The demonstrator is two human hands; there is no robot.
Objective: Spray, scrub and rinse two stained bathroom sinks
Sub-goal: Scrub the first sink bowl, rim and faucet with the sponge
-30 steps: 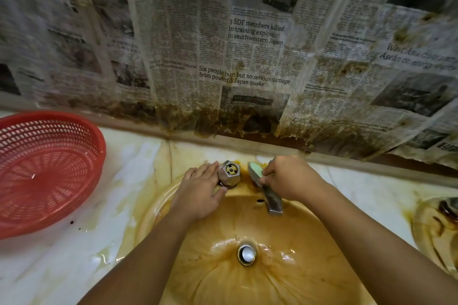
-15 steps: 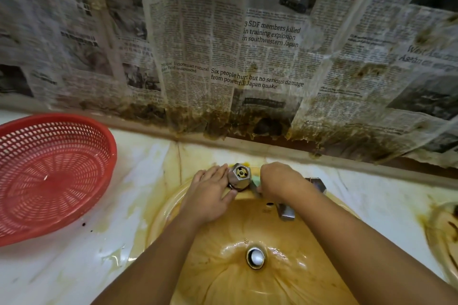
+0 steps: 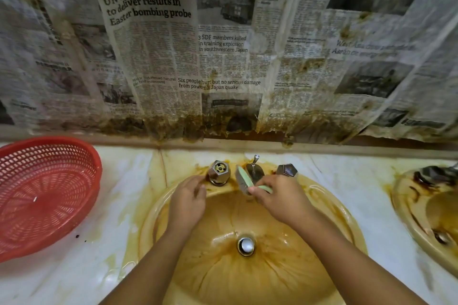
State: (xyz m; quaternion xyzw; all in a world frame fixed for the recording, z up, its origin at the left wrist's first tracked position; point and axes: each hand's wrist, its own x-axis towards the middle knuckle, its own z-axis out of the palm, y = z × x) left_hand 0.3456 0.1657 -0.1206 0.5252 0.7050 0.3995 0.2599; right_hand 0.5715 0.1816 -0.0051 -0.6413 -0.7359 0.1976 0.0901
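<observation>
A yellow-brown stained sink point(image 3: 247, 280) fills the lower middle, with a metal drain point(image 3: 246, 245) at its centre. At its back rim stand the left tap handle point(image 3: 219, 172), the spout base point(image 3: 255, 170) and the right tap handle point(image 3: 287, 170). My right hand point(image 3: 280, 199) grips a green-and-grey scrub sponge point(image 3: 243, 181), which touches the rim between the left handle and the spout. My left hand point(image 3: 188, 202) rests flat on the rim just below the left handle. A second stained sink point(image 3: 426, 210) shows at the right edge.
A red plastic basket point(image 3: 44, 193) lies on the white marble counter point(image 3: 124, 205) at the left. Stained newspaper sheets point(image 3: 223, 57) cover the wall behind the sinks. Brown stains run along the counter around both basins.
My right hand has drawn back from the left handle, and the sponge, spout base and right handle show again. My left hand slid slightly down off the handle. The head has tilted up.
</observation>
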